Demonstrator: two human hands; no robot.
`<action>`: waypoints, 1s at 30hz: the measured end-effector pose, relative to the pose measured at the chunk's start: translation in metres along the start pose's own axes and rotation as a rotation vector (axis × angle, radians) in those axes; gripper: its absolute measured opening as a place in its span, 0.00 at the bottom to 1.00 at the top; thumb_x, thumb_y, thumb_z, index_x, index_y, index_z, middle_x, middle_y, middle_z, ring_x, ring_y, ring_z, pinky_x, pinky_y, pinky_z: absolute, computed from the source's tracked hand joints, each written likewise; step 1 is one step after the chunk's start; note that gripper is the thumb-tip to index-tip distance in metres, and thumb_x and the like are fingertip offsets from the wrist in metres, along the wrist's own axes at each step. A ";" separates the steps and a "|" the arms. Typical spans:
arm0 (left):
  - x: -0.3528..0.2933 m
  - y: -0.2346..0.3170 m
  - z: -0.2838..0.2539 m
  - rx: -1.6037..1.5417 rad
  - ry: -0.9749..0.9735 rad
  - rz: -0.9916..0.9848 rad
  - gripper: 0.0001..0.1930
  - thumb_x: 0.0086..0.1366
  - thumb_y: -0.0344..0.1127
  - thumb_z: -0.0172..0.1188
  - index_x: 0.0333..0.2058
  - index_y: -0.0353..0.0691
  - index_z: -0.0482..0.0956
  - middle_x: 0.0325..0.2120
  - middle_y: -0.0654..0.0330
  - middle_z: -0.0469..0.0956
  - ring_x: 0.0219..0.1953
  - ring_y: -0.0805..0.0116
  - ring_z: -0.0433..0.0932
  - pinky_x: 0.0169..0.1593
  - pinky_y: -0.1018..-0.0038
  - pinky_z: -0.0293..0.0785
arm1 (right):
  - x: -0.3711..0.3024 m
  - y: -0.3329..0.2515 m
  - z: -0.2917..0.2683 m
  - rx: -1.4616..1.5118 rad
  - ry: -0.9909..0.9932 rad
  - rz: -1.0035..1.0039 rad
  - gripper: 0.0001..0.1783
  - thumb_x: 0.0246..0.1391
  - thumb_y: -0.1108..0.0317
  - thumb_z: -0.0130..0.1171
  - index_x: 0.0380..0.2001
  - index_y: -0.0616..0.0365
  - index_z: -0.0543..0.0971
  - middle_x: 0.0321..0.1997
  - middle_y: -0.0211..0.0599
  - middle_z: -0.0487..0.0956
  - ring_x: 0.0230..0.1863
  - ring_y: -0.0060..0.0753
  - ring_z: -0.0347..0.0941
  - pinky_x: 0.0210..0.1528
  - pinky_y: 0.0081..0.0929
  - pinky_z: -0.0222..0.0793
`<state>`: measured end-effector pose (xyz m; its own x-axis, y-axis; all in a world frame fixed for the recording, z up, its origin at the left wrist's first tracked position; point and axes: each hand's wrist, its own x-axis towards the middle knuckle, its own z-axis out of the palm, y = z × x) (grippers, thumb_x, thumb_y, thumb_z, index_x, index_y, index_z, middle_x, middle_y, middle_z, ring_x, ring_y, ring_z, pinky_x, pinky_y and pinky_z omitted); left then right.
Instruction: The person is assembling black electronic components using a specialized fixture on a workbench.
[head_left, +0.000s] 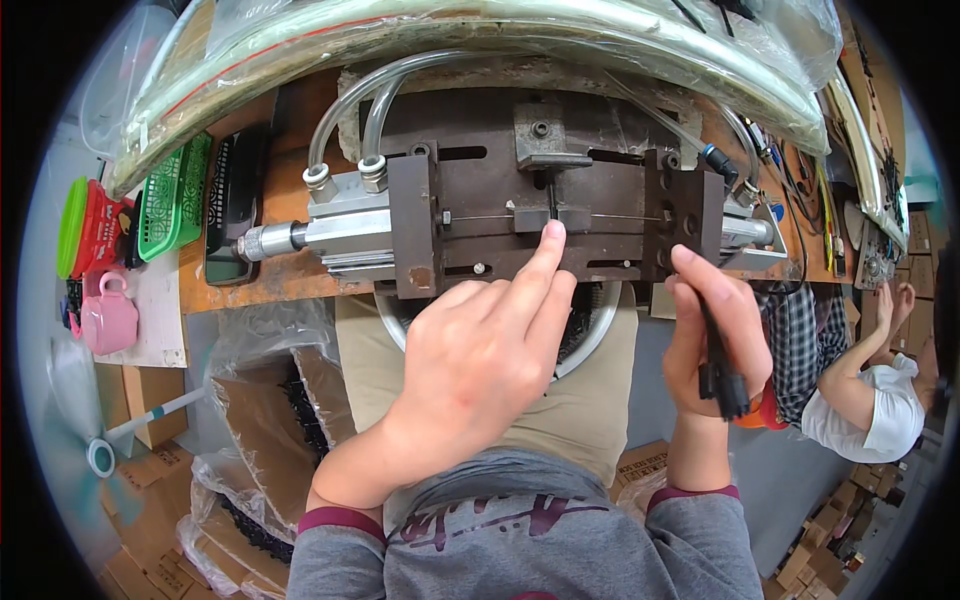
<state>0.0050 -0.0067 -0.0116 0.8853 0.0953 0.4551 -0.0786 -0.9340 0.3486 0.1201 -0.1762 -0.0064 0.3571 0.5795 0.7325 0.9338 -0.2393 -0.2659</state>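
Observation:
My left hand [478, 355] reaches to the middle of a dark metal fixture [480, 260], index finger stretched out and the others partly bent. Its fingertip meets the lower end of a thin black piece [551, 192] standing in a slot between two small dark blocks [535, 220]. Nothing is gripped in that hand. Right of the fixture, my right hand [722, 320] is closed around several slim black pieces [722, 380] with blocky ends; their exact kind is unclear. Silver air cylinders [350, 230] flank the fixture, with thin rods running toward the middle blocks.
Clear hoses [345, 105] loop over the left cylinder. A long plastic-wrapped bundle [480, 40] spans the back. Left are a green basket [172, 195] and a pink mug [107, 315]. Lined boxes [265, 430] of black parts sit lower left. Another person [870, 400] is at right.

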 end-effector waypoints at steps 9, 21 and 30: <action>-0.007 0.009 -0.019 -0.791 -0.030 -0.109 0.21 0.47 0.27 0.74 0.43 0.37 0.84 0.40 0.54 0.83 0.31 0.67 0.82 0.33 0.76 0.79 | 0.005 0.000 0.006 -0.090 -0.025 -0.262 0.16 0.38 0.78 0.66 0.36 0.69 0.84 0.42 0.50 0.82 0.29 0.35 0.79 0.31 0.27 0.77; -0.006 -0.001 0.010 -0.070 0.123 0.003 0.14 0.47 0.28 0.71 0.35 0.34 0.82 0.49 0.52 0.80 0.31 0.64 0.81 0.36 0.72 0.77 | 0.008 -0.002 0.003 0.205 0.008 0.002 0.43 0.35 0.58 0.80 0.52 0.72 0.75 0.53 0.54 0.75 0.51 0.49 0.78 0.54 0.38 0.79; 0.003 0.001 -0.001 0.047 -0.032 0.009 0.15 0.48 0.32 0.71 0.36 0.36 0.83 0.50 0.53 0.80 0.27 0.67 0.81 0.31 0.74 0.76 | -0.003 -0.008 0.002 0.446 0.027 0.155 0.25 0.39 0.81 0.73 0.43 0.68 0.77 0.54 0.59 0.76 0.48 0.45 0.80 0.47 0.32 0.80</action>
<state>0.0069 -0.0071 -0.0088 0.8988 0.0770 0.4315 -0.0653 -0.9499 0.3056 0.1119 -0.1747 -0.0076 0.4974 0.5417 0.6776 0.7899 0.0401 -0.6119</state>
